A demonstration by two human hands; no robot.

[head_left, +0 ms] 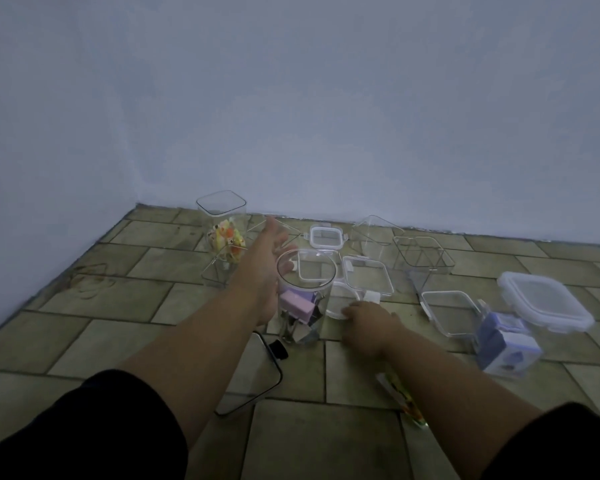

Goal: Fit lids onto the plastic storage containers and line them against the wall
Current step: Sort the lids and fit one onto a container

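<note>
A round clear jar [305,296] with pink and dark items inside stands open on the tiled floor in the middle. My left hand [265,261] reaches past its left side with the fingers spread, palm against the jar's wall. My right hand [369,325] rests on the floor to the jar's right, fingertips on a round clear lid [340,301]. A tall square container [224,230] holding colourful items stands open near the wall. Clip lids [326,236] [369,278] [452,313] lie flat among empty clear containers [423,256].
A lidded square container [544,303] with purple contents stands at the right. A dark-rimmed lid [253,375] lies between my forearms. A colourful packet [400,398] lies by my right forearm. The blue wall [326,116] meets the floor behind the containers.
</note>
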